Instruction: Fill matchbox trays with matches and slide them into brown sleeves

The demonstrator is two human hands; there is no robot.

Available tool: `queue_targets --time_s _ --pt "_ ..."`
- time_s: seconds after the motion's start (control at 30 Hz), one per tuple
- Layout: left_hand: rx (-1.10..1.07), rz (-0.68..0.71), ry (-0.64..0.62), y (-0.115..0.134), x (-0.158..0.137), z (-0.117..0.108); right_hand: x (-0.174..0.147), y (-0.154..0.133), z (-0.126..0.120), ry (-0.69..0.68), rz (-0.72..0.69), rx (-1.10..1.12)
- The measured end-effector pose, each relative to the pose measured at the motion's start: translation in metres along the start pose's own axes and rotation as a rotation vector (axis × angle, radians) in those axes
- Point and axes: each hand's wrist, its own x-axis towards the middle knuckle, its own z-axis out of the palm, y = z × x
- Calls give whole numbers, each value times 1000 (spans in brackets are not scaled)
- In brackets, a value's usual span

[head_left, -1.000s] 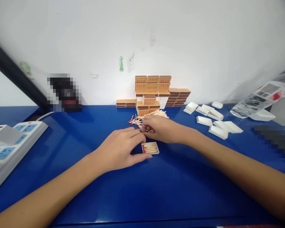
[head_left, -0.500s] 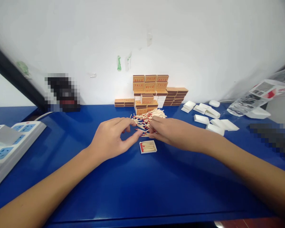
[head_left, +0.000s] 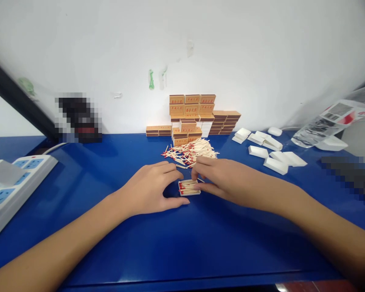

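Observation:
A small white matchbox tray point(head_left: 190, 194) lies on the blue table, with red-headed matches point(head_left: 187, 186) lying lengthwise in it. My left hand point(head_left: 150, 188) is at its left side, thumb and fingers spread apart around the near and far edges, nothing held. Over the tray's right end is my right hand point(head_left: 219, 178). Its thumb tip touches or hovers just above the matches, and its index finger is apart from the thumb near the far edge. Just behind both hands spreads a loose heap of matches point(head_left: 200, 149).
Orange matchboxes point(head_left: 192, 109) are stacked against the wall behind the heap. White empty trays point(head_left: 258, 151) lie to the right, near a clear plastic bottle point(head_left: 318, 125). A power strip point(head_left: 21, 174) sits at the left, and a blurred dark object point(head_left: 80, 117) stands by the wall.
Both hands have come from the heap's near edge towards me, to the tray. Matches that were between the fingers are now in the tray, and my fingers have spread apart.

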Motion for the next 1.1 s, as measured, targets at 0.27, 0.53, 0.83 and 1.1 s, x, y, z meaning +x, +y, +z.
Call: queue_targets --time_s 0.27,0.53,0.83,1.1 --pt "0 4 -1 -3 0 5 -11 12 0 -18 66 116" --pt "-14 5 0 -1 1 4 -11 7 2 -9 72 144" --pt "-1 25 7 -1 0 5 -11 4 4 9 77 207" --pt "10 20 0 1 2 6 -7 0 8 14 82 241"
